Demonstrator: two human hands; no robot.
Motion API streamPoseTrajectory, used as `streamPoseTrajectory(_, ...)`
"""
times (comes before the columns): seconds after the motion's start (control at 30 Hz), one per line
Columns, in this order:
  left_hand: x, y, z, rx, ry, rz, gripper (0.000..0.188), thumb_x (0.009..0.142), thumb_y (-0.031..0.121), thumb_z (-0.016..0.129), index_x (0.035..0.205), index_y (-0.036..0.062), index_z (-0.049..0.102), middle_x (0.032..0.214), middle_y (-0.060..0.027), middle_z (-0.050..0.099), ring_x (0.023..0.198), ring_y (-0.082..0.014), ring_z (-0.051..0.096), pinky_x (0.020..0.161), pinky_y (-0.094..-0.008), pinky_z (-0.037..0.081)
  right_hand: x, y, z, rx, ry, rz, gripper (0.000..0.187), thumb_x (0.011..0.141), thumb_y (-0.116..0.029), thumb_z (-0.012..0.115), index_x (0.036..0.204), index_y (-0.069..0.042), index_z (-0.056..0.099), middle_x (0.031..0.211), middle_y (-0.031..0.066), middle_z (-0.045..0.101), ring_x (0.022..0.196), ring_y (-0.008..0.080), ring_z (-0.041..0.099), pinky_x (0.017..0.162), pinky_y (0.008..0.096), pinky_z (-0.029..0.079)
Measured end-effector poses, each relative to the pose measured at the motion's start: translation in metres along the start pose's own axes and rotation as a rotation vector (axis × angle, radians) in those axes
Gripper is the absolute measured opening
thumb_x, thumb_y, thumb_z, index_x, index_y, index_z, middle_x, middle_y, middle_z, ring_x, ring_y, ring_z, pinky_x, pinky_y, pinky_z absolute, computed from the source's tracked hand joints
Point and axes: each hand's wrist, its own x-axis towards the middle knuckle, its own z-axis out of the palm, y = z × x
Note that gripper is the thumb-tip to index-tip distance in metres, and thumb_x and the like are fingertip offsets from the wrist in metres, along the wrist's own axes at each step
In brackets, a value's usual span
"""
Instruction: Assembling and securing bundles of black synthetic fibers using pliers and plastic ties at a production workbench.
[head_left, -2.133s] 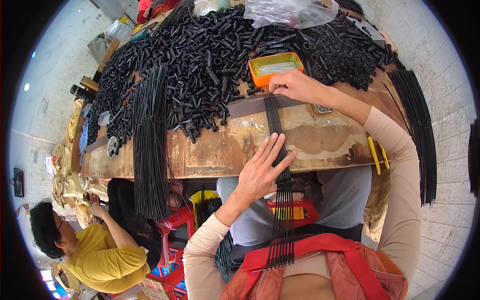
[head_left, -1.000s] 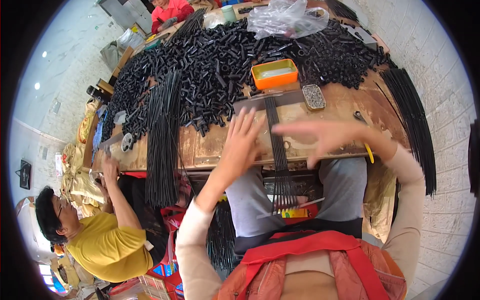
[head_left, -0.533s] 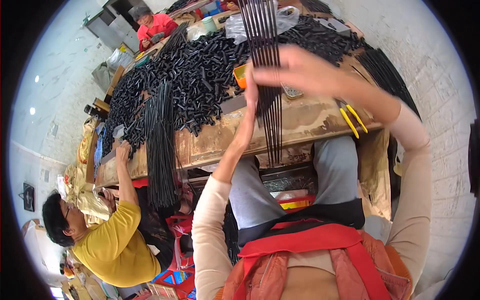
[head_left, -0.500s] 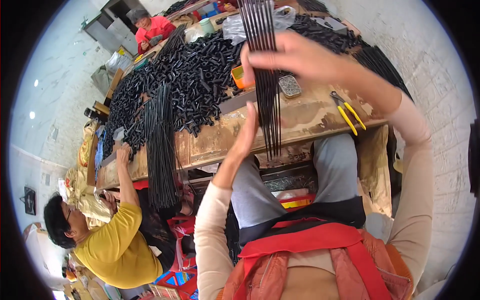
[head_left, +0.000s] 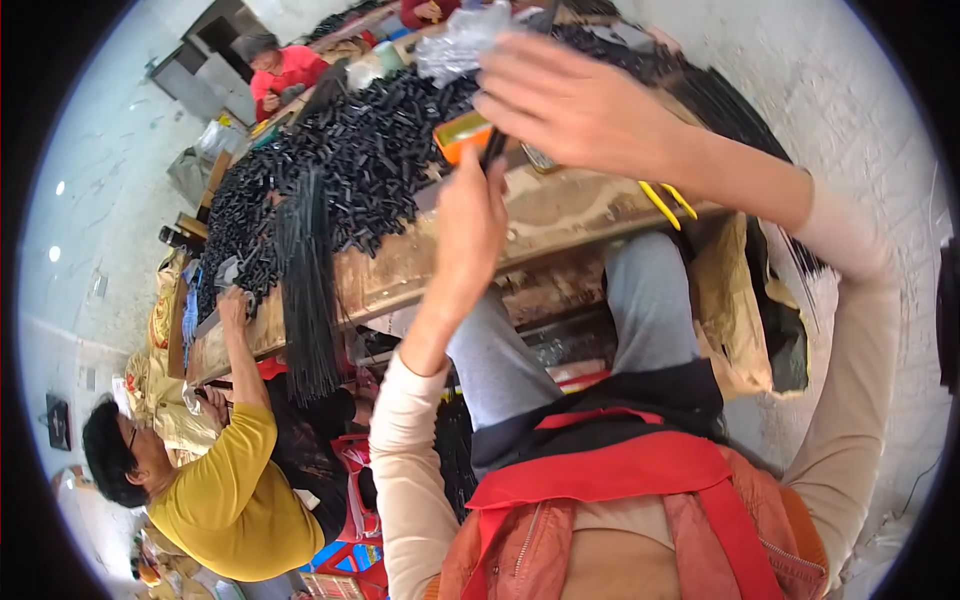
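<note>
My left hand point(head_left: 468, 222) is raised in the upper middle of the frame, its fingers curled shut around a dark bunch of black rods point(head_left: 494, 148). Only a short length shows above my thumb; the rest I can't make out behind my hands. Half a second ago these rods stood fanned and tall in plain sight, with my left palm flat and straight beside them.

My right hand point(head_left: 588, 102) is above and to the right, blurred, its fingers straight and spread a little, pointing left. I can't tell whether its palm touches the rods. It reached across them before too.

My view has swung, so the table point(head_left: 400, 283) and its things sit further left and higher. The orange box point(head_left: 456, 140) is now just left of the rods, and the small tin point(head_left: 541, 159) is partly covered by my right hand. Of the pliers point(head_left: 666, 204), only the yellow handles show below my right forearm; their metal head was visible earlier. The heap of black parts point(head_left: 350, 160) fills the upper left, with the hanging bundle point(head_left: 308, 290) below it. The co-worker in yellow point(head_left: 235, 490) still sits at lower left.
</note>
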Motion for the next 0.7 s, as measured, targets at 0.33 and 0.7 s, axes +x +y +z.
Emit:
streamPoseTrajectory(0.33,-0.029,-0.016,0.03,0.1,-0.042,0.385,0.053,0.075,0.01,0.074,0.122,0.0015,0.052,0.12,-0.0174,0.057,0.116,-0.0347,0.051,0.101,-0.0477,0.038,-0.008,-0.035,0.034,1.731,0.021,1.631,0.05,0.099,-0.048,0.045,0.067,-0.01,0.045,0.049,-0.0022,0.033,0.035,0.0104,0.029,0.036,0.0265,0.026)
streamPoseTrajectory(0.7,-0.165,-0.092,0.106,-0.521,-0.881,-0.273,0.025,0.087,0.017,0.07,0.098,-0.0037,0.061,0.075,-0.0092,0.061,0.068,-0.0127,0.052,0.062,-0.0321,0.045,-0.113,-0.255,0.072,1.872,0.209,1.922,0.052,0.099,-0.046,0.046,0.063,-0.008,0.047,0.048,-0.0029,0.041,0.04,0.0055,0.036,0.039,0.0228,0.025)
